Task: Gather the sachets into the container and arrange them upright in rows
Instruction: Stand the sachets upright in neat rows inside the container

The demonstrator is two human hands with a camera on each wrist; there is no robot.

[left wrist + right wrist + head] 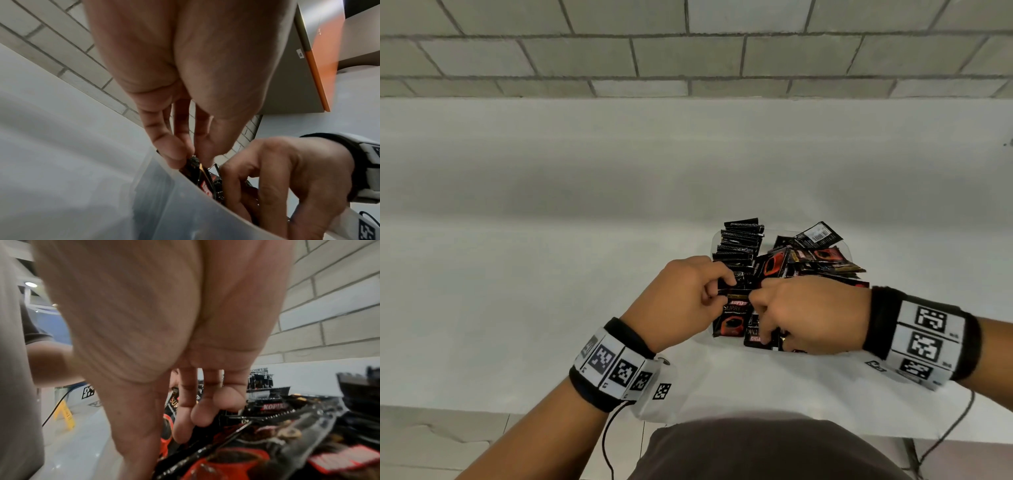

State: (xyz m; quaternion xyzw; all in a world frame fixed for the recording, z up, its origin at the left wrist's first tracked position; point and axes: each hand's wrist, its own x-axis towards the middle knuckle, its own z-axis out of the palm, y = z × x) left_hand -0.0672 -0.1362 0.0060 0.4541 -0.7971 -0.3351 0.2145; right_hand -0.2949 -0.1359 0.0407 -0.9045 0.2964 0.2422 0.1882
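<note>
A clear plastic container (773, 231) stands on the white table and holds black-and-red sachets. Several stand upright in a row (741, 241) along its back left side. A loose pile (820, 257) lies flat and tilted on its right side. My left hand (717, 291) pinches the top edge of an upright sachet (194, 162) at the near end of that row. My right hand (760, 310) is beside it inside the container, fingers (198, 412) curled on a sachet (756, 337) at the near wall. The container's near right corner is hidden under my right hand.
A grey brick wall (688, 51) runs behind the table (551, 205). Cables (606, 442) hang from both wrists past the table's front edge. A yellow floor sign (64, 415) stands off the table to my left, and an orange-edged cabinet (316, 73) shows overhead.
</note>
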